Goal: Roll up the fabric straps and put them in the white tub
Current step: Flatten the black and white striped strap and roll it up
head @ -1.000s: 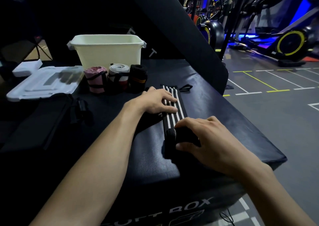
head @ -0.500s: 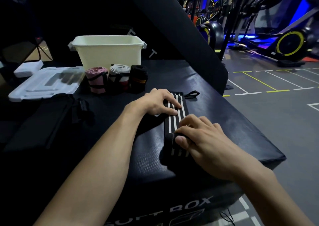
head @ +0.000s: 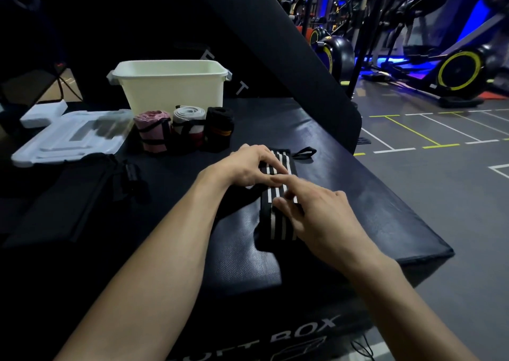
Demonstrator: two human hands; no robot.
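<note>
A black strap with white stripes [head: 278,168] lies on the black soft box [head: 358,195], its near end wound into a roll [head: 275,225]. A small black loop [head: 304,152] sticks out at its far end. My left hand [head: 245,168] presses its fingertips on the flat far part. My right hand [head: 319,220] lies over the roll, fingers stretched forward across the stripes and slightly blurred. The white tub [head: 170,85] stands at the back. In front of it stand three rolled straps: pink [head: 153,132], grey-white [head: 188,125] and black [head: 219,128].
A white lid or tray [head: 68,137] lies left of the tub. A black bag [head: 68,195] lies on the left. A slanted black pad [head: 275,44] rises behind the box. The box's right edge drops to the gym floor [head: 440,181], with exercise machines beyond.
My right hand has rolled the strap further away from me, toward my left hand. The flat striped stretch is shorter and the roll thicker. My right fingers went from curled to stretched.
</note>
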